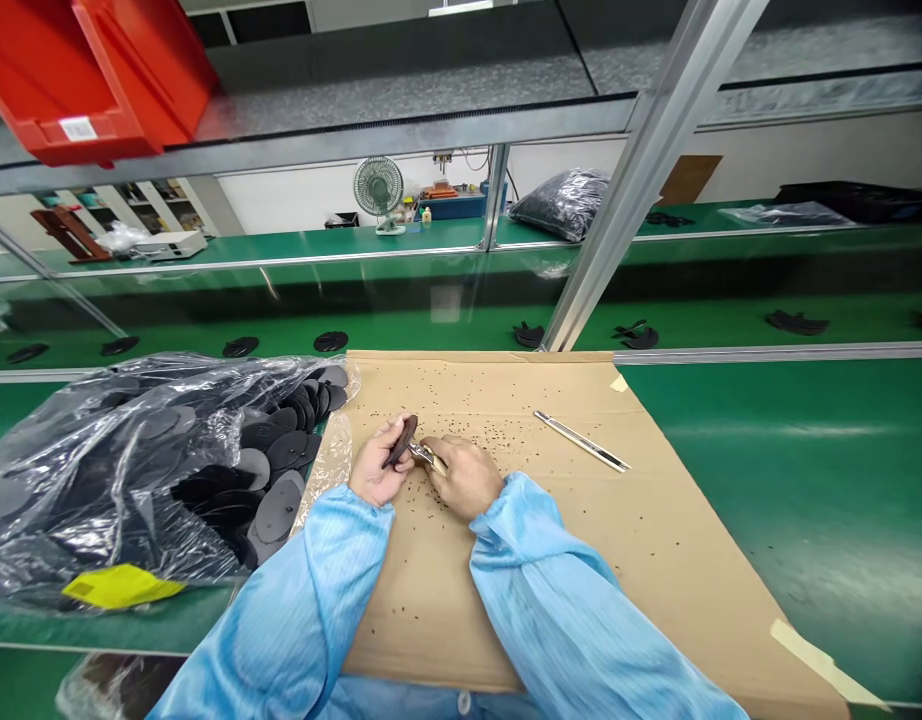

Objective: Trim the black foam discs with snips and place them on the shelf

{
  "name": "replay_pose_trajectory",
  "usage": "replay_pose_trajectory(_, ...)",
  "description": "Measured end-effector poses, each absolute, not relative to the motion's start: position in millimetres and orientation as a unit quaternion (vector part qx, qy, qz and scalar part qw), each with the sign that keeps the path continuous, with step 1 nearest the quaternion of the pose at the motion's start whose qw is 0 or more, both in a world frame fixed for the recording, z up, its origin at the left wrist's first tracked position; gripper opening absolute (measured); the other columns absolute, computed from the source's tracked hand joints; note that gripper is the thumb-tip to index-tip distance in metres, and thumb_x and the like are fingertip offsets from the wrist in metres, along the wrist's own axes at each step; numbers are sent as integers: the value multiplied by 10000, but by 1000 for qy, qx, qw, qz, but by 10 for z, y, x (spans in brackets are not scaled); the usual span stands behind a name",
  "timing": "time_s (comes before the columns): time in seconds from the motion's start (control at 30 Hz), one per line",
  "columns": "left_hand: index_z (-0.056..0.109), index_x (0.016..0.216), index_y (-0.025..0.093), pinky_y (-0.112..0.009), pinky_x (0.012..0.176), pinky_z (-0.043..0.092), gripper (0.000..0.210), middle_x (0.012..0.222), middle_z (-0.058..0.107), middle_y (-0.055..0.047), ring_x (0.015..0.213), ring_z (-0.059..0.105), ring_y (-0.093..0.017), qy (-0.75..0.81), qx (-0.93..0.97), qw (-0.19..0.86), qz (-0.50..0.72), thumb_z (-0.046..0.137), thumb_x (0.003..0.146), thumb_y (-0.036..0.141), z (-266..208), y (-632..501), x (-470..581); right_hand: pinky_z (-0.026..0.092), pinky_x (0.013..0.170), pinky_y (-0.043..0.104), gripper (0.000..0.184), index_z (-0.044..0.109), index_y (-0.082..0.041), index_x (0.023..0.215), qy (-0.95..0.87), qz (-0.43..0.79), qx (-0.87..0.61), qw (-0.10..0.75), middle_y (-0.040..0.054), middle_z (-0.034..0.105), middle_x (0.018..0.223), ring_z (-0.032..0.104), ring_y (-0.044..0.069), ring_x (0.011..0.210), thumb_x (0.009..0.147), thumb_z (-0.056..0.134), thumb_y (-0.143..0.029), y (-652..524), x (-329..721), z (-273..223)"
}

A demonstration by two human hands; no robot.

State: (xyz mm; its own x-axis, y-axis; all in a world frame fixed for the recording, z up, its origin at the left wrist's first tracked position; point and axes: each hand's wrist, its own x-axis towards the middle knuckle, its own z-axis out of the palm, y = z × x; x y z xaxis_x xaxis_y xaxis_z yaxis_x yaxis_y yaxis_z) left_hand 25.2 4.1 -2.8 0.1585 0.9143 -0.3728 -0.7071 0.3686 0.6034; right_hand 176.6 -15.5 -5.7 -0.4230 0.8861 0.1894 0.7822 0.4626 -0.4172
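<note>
My left hand [377, 468] pinches a round black disc [402, 440], tilted up on its edge. In my right hand [465, 476] is a pair of nippers [429, 457], the fingers wrapped round its handles. Its metal jaws meet the rim of the disc; whether they cut into it is too small to tell. Both hands are above a sheet of brown cardboard [581, 560] strewn with small dark bits. A slim silver utility knife [581, 440] lies on the cardboard, right of my right hand. Left of my left hand, a clear plastic bag [131, 460] spills many similar black discs [279, 508].
Beyond the cardboard, a green conveyor belt [446, 335] carries black parts [330, 341]. A metal post [648, 180] rises at the right. A red bin [93, 80] sits on the overhead shelf [401, 70]. A fan [378, 188] and a filled bag [562, 203] stand on the far bench.
</note>
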Motion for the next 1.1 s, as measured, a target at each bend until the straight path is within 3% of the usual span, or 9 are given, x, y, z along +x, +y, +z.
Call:
replay_pose_trajectory(0.2,570,937,124,-152,332,229,206,616,469,41,368,292,-27,357,177,731,554,673,766,176,-98,58,240,367,651,257,245,598,-231,962,-833,120,-522,142,37,633,884,582,183,803,777,466,-142,-169,1754,11)
replay_pose_trajectory(0.4,572,931,115,-154,340,237,166,626,476,24,395,324,-36,370,153,731,552,645,789,159,-81,48,256,389,681,263,271,600,-223,1011,-829,138,-527,124,52,649,940,595,193,834,778,481,-155,-179,1735,8)
replay_pose_trajectory(0.53,575,932,111,-144,355,295,94,665,522,1,428,394,-42,359,125,737,559,563,840,127,-28,47,277,417,752,265,261,602,-227,1019,-801,157,-531,229,42,651,956,593,190,878,806,465,-162,-167,1742,-63)
replay_pose_trajectory(0.7,592,844,127,-176,453,452,50,722,599,-24,568,566,-98,386,136,693,594,607,802,103,-33,60,255,425,860,285,245,601,-202,1027,-702,167,-562,405,55,636,994,570,193,951,807,495,-188,-106,1785,-113)
replay_pose_trajectory(0.9,608,879,138,-177,617,522,155,853,648,-27,734,619,-104,368,158,683,610,636,754,50,-40,37,264,439,858,320,287,577,-175,1068,-631,186,-569,493,74,616,974,563,205,942,797,528,-256,-85,1795,-146)
replay_pose_trajectory(1.1,594,869,158,-121,427,436,280,720,569,32,535,513,-54,375,239,674,590,729,650,48,-42,-20,274,446,861,321,302,581,-159,1062,-603,165,-554,550,73,615,946,566,202,921,787,543,-276,-85,1758,-189)
